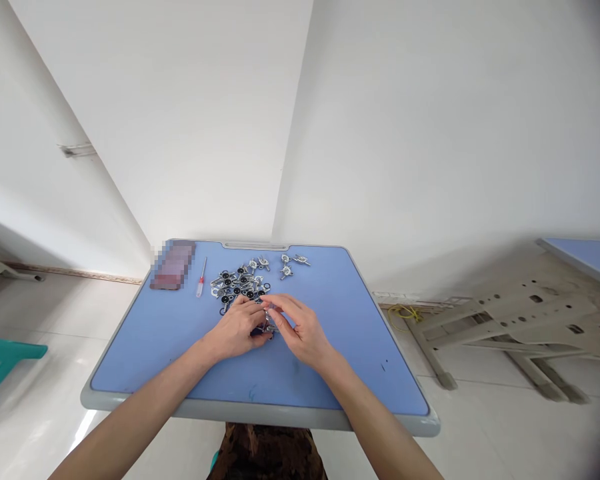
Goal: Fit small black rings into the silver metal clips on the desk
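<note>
Both hands meet near the middle of a blue desktop (300,390). My left hand (240,328) is curled with its thumb and fingers around a small metal part (267,327), mostly covered by the fingers. My right hand (300,330) pinches at the same spot with thumb and forefinger; what lies between those fingertips is too small to make out. Just beyond the hands is a pile of small metal parts (237,281), several with round black discs. Three similar silvery pieces (287,271) lie apart from the pile, to its right.
Left of the pile lies a screwdriver (201,283) with a clear and red handle. A blurred-out flat rectangular item (174,265) sits at the desk's far left corner. White walls stand behind. Another desk (510,317) is on the right, a green stool (10,353) on the left.
</note>
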The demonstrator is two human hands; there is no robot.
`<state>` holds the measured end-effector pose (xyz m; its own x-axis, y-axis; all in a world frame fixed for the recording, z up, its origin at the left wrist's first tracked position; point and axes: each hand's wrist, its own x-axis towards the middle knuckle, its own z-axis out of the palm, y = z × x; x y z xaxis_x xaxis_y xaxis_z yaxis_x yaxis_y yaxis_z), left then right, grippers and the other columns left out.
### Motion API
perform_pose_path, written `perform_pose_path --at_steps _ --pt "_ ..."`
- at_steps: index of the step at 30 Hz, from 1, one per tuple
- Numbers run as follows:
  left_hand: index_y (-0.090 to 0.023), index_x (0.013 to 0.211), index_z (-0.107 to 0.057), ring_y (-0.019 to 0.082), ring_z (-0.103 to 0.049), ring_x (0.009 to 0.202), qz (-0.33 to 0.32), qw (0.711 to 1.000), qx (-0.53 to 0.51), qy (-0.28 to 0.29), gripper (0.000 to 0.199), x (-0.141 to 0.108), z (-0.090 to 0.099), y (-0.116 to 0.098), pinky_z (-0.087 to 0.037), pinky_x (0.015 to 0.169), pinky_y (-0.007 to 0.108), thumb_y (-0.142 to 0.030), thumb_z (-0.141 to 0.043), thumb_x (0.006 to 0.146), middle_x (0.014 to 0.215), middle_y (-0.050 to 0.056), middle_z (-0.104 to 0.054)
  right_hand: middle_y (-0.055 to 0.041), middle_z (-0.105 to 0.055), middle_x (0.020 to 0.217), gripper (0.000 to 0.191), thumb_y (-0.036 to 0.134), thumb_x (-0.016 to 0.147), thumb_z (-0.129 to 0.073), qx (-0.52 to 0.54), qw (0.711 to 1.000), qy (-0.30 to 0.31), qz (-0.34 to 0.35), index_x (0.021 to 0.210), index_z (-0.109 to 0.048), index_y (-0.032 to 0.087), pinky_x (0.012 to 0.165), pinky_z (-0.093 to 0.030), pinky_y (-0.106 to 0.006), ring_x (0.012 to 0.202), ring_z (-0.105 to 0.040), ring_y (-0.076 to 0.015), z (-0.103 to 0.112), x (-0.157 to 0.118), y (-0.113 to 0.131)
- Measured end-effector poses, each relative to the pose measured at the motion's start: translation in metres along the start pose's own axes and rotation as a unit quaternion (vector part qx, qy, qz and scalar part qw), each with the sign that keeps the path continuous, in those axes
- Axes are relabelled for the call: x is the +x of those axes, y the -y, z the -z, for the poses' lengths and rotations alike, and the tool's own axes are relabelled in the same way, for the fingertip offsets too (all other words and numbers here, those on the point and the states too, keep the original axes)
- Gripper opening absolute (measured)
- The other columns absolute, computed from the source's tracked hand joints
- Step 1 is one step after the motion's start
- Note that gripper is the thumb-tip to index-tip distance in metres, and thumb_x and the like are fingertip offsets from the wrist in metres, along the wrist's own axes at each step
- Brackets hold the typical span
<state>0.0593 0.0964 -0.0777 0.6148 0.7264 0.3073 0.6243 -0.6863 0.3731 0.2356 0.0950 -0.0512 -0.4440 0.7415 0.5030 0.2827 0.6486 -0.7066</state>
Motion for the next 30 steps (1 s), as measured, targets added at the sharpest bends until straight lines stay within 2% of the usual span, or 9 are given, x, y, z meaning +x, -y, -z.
perform_pose_path --at_steps 4,8,11,15,18,23,30 --pt "-0.019 0.083 -0.055 0.018 -0.057 0.086 0.0 1.0 -0.005 -0.006 0.003 -0.0003 -0.0004 0.0001 -0.036 0.081 0.034 -0.02 -0.056 0.081 0.09 0.003 -0.063 -0.007 -0.061 0.099 0.024 0.022 0.093 -0.045 -0.015 1.0 -0.005 0.007 0.111 -0.06 0.025 0.076 -0.054 -0.033 0.087 -0.06 -0.0175 -0.001 0.0019 -0.0004" --pt "-0.018 0.084 -0.055 0.017 -0.057 0.084 0.003 1.0 0.002 0.002 0.004 -0.0008 -0.0008 0.0014 -0.036 0.081 0.034 -0.022 -0.056 0.082 0.086 0.003 -0.063 -0.0055 -0.063 0.098 0.031 0.019 0.095 -0.038 0.016 1.0 0.019 -0.005 0.121 -0.054 0.025 0.08 -0.053 -0.034 0.089 -0.06 -0.0164 0.0014 0.0009 -0.0013" --pt "-0.018 0.083 -0.055 0.017 -0.056 0.083 0.002 1.0 0.002 0.001 0.005 -0.0004 -0.0013 0.0018 -0.036 0.081 0.034 -0.023 -0.056 0.082 0.084 0.002 -0.062 -0.0066 -0.062 0.1 0.033 0.02 0.095 -0.038 -0.002 1.0 0.027 -0.002 0.125 -0.049 0.024 0.082 -0.052 -0.036 0.089 -0.059 -0.0173 0.0008 0.0 -0.0014" --pt "-0.018 0.083 -0.055 0.018 -0.057 0.086 0.002 1.0 -0.007 -0.009 0.003 -0.0001 -0.0024 0.0016 -0.036 0.081 0.034 -0.021 -0.057 0.081 0.087 0.003 -0.063 -0.0068 -0.06 0.097 0.027 0.022 0.093 -0.044 -0.037 0.999 0.011 0.012 0.117 -0.056 0.025 0.076 -0.053 -0.034 0.085 -0.058 -0.0176 -0.0018 0.0018 -0.0005" --pt "-0.019 0.079 -0.054 0.018 -0.057 0.083 0.002 1.0 0.0 -0.003 0.005 -0.0004 -0.0028 0.0023 -0.036 0.081 0.034 -0.022 -0.057 0.081 0.084 0.003 -0.062 -0.0062 -0.06 0.096 0.028 0.02 0.093 -0.041 -0.022 1.0 0.001 0.0 0.116 -0.057 0.025 0.073 -0.053 -0.033 0.083 -0.058 -0.0168 -0.0003 0.0028 0.0" --pt "-0.019 0.081 -0.055 0.017 -0.056 0.082 0.003 1.0 0.002 -0.001 0.003 -0.0008 -0.0024 0.0028 -0.035 0.08 0.034 -0.022 -0.055 0.082 0.084 0.002 -0.062 -0.0057 -0.06 0.097 0.035 0.017 0.094 -0.035 0.013 0.999 0.041 -0.003 0.125 -0.049 0.025 0.077 -0.052 -0.034 0.086 -0.058 -0.0163 0.0032 0.0009 0.0002" --pt "-0.019 0.085 -0.056 0.018 -0.057 0.086 0.006 1.0 -0.006 -0.007 0.003 -0.0002 -0.0016 0.0006 -0.036 0.082 0.034 -0.021 -0.056 0.082 0.087 0.003 -0.063 -0.0072 -0.061 0.1 0.03 0.022 0.094 -0.041 -0.056 0.998 0.02 0.017 0.121 -0.053 0.026 0.08 -0.051 -0.036 0.09 -0.058 -0.0188 -0.0026 0.0012 -0.0018"
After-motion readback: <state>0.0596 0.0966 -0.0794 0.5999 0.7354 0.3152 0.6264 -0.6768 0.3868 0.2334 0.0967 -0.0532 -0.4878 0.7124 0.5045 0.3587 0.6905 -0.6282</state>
